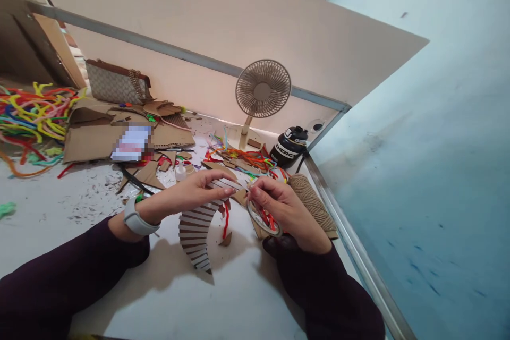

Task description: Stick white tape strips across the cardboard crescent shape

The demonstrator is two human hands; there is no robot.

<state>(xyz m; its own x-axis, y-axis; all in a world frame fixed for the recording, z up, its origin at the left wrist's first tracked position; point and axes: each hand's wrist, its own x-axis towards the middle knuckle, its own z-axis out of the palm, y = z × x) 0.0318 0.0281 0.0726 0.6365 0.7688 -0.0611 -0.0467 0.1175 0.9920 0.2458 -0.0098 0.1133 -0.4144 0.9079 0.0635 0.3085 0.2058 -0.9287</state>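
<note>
My left hand (195, 191) grips the upper end of a crescent-shaped cardboard piece (195, 234) between thumb and fingers. White stripes of tape cross the brown cardboard, and its pointed tip hangs down over the table. My right hand (285, 210) has its fingertips pinched close to the left thumb, with a roll of tape (274, 232) hanging under the fingers. A pale strip runs between both hands at the top of the crescent. Below, a red pipe cleaner (226, 220) and a small cardboard scrap (226, 239) lie near the crescent.
A twine spool (313, 202) stands right of my right hand, with a black bottle (290, 146) and a fan (263, 90) behind. Pipe cleaners (37, 114), cardboard (91, 138), a phone (132, 142), a small white bottle (180, 171) and a handbag (117, 82) occupy the left and back.
</note>
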